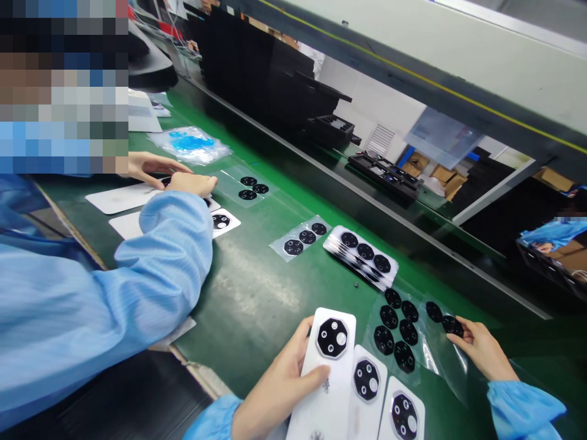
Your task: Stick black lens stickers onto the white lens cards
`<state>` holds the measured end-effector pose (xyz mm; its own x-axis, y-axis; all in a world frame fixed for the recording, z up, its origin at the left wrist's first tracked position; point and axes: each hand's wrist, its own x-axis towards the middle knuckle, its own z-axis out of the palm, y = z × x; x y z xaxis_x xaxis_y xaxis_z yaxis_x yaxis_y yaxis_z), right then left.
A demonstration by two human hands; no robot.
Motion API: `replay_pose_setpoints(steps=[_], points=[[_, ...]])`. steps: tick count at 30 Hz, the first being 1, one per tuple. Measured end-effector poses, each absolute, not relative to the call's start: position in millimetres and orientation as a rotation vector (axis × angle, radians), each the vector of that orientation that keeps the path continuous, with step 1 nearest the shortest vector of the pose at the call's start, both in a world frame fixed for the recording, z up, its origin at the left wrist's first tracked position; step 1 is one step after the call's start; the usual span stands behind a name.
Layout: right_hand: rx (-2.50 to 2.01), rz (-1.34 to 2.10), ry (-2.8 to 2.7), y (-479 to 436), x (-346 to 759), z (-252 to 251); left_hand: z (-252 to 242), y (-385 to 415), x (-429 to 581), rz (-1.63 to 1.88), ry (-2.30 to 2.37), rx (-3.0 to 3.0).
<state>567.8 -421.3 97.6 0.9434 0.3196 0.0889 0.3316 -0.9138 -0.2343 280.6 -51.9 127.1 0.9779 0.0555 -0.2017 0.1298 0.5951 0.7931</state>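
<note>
My left hand (287, 376) grips a white phone back cover (316, 403) with a black camera ring plate near its top, thumb lying across its face. Beside it, two more white phone back covers (367, 374) lie side by side, each with the same black plate. At the right, my right hand (483, 345) pinches a round black camera sticker (453, 326) at the edge of a clear film (443, 360). Another black sticker (433, 311) sits on that film. Left of it, a clear sheet bears several black stickers (389, 317).
A stack of white sheets (360, 256) with black discs stands behind my hands. Further left are a small film strip (306, 237) and another film (247, 186). A co-worker's blue sleeve (174, 244) reaches over white covers. A blue-filled plastic bag (190, 143) lies beyond.
</note>
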Motion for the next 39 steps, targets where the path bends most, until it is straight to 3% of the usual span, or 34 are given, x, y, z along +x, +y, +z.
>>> replay_pose_setpoints(steps=[21,39], points=[[-3.126,0.212,-0.331,-381.8,536.6,142.5,136.9,-50.2,281.1,-0.080,0.275,0.906],[-2.691,0.236,-0.115,-419.7,546.4,147.6,136.4,-50.4,282.0,-0.068,0.241,0.886]])
